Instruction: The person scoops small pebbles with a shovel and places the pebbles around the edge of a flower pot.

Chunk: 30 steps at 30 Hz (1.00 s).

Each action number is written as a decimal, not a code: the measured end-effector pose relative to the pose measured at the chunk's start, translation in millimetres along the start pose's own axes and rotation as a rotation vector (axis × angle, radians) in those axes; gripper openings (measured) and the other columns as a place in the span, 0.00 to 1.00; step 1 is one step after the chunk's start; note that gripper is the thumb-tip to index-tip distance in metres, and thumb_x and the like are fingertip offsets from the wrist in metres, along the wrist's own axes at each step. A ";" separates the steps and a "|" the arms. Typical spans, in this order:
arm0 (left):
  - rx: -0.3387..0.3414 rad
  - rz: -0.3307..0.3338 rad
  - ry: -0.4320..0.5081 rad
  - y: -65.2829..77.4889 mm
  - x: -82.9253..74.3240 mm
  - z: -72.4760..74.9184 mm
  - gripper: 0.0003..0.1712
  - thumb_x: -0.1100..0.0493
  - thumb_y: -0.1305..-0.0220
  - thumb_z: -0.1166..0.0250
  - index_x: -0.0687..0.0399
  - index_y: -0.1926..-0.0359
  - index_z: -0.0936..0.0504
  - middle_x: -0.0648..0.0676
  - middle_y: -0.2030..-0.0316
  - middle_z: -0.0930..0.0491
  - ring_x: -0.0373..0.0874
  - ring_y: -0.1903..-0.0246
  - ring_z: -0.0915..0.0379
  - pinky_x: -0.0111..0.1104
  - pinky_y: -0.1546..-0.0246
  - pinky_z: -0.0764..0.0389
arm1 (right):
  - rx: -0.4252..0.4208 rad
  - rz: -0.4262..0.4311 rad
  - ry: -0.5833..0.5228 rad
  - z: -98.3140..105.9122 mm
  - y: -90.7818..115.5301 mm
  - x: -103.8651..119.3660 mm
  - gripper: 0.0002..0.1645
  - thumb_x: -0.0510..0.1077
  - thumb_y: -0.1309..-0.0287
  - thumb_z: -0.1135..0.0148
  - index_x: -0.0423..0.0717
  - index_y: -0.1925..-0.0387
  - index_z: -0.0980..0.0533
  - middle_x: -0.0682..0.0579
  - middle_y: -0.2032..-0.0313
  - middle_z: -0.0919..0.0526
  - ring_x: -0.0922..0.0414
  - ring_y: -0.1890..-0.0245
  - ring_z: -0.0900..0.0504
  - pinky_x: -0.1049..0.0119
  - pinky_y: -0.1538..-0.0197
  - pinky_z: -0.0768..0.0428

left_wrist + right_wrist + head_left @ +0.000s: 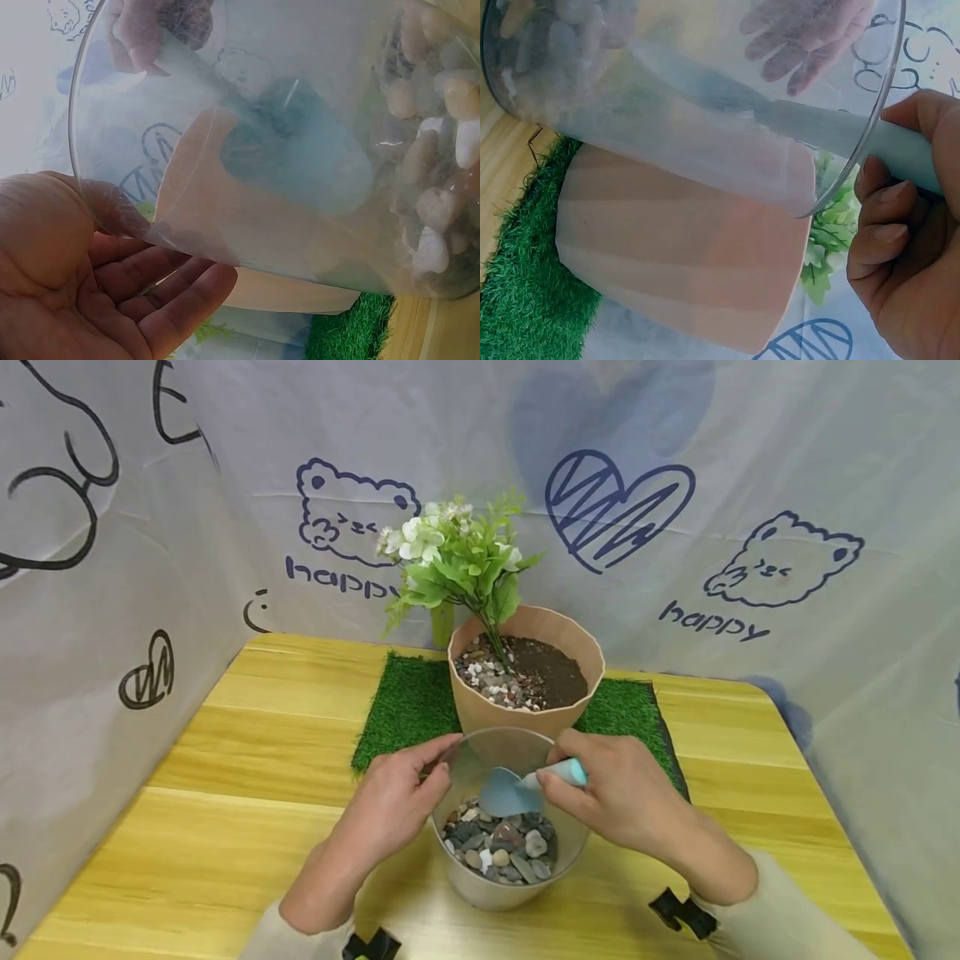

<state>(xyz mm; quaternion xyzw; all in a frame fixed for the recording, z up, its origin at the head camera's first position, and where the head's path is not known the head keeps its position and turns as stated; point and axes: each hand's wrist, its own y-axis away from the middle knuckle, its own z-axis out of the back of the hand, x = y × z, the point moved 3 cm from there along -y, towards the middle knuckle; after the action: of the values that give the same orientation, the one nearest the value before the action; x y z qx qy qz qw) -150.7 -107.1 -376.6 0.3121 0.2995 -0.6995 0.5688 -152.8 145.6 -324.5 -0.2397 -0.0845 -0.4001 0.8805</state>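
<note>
A clear round container [498, 897] with several mixed pebbles [510, 852] in its bottom stands on the table. My left hand [393, 797] grips its left rim, thumb at the edge and fingers along the outside wall, as the left wrist view shows. My right hand [618, 785] holds the handle of a small light-blue trowel [510, 793] at the right rim. The trowel's blade slants down inside the container, just over the pebbles; whether it touches them I cannot tell. Behind stands a peach plant pot [525, 718], partly seen through the clear wall.
The pot holds brown soil [558, 672], small stones [487, 677] and a leafy plant with white flowers [465, 556]. It sits on a green artificial-grass mat [412, 702] on the wooden table [225, 827]. A white cloth [465, 410] with drawings hangs behind.
</note>
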 end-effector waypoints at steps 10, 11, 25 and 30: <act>0.004 0.006 -0.002 0.1 -1.0 -0.5 0.27 0.57 0.24 0.45 0.43 0.28 0.22 0.52 0.63 0.13 0.36 0.89 0.41 0.30 0.89 0.35 | -0.022 -0.018 -0.018 -3.9 0.4 1.4 0.06 0.47 0.35 0.33 0.56 0.68 0.23 0.65 0.81 0.36 0.71 0.82 0.41 0.73 0.80 0.39; 0.001 0.010 -0.003 0.2 -1.0 -0.3 0.27 0.57 0.24 0.45 0.43 0.28 0.22 0.51 0.67 0.15 0.36 0.89 0.41 0.30 0.89 0.36 | -0.015 -0.012 -0.016 -5.5 -0.1 2.4 0.06 0.47 0.35 0.33 0.55 0.68 0.23 0.65 0.80 0.34 0.70 0.82 0.40 0.73 0.80 0.38; -0.010 -0.001 0.002 1.3 0.0 -0.1 0.26 0.58 0.24 0.44 0.44 0.29 0.21 0.50 0.66 0.15 0.37 0.89 0.39 0.32 0.87 0.33 | 0.124 0.015 0.003 -27.5 -15.6 9.6 0.08 0.49 0.31 0.33 0.51 0.63 0.21 0.61 0.77 0.21 0.68 0.80 0.30 0.72 0.76 0.31; -0.015 0.001 0.002 1.1 -0.2 -0.1 0.26 0.58 0.25 0.44 0.43 0.29 0.20 0.51 0.63 0.14 0.37 0.88 0.39 0.32 0.87 0.33 | 0.171 -0.012 -0.035 -29.0 -20.0 11.1 0.08 0.50 0.30 0.34 0.51 0.62 0.19 0.62 0.76 0.19 0.69 0.79 0.29 0.72 0.75 0.29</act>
<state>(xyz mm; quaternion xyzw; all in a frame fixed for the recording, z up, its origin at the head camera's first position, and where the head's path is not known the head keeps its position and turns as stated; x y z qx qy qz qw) -149.6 -107.0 -376.5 0.3087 0.3054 -0.6965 0.5712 -161.6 112.8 -338.9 -0.1700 -0.1351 -0.3923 0.8938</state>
